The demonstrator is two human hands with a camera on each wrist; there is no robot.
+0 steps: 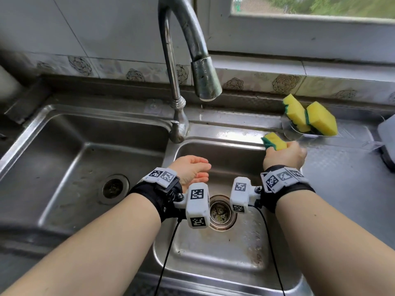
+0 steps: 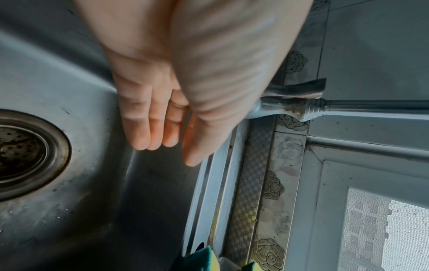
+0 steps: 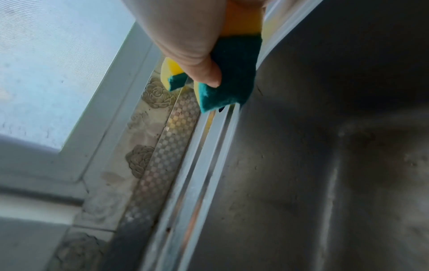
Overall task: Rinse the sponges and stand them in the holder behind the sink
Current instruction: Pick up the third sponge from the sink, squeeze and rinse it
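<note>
My right hand [image 1: 284, 153] grips a yellow sponge with a green scouring side [image 1: 274, 142] at the back right corner of the right basin, just short of the holder. In the right wrist view the thumb [image 3: 204, 71] presses into that sponge's green side [image 3: 232, 73]. Two more yellow-and-green sponges [image 1: 297, 113] [image 1: 322, 118] stand tilted in the clear holder [image 1: 299, 136] on the rim behind the sink. My left hand [image 1: 197, 170] hovers over the right basin with straight fingers [image 2: 148, 128], holding nothing.
A curved metal tap [image 1: 205, 77] hangs over the back of the right basin [image 1: 213, 248]; no water stream shows. Drain strainers sit in the right basin [image 1: 220, 212] and the left basin [image 1: 114, 188]. A white object [image 1: 386, 135] lies at the right edge.
</note>
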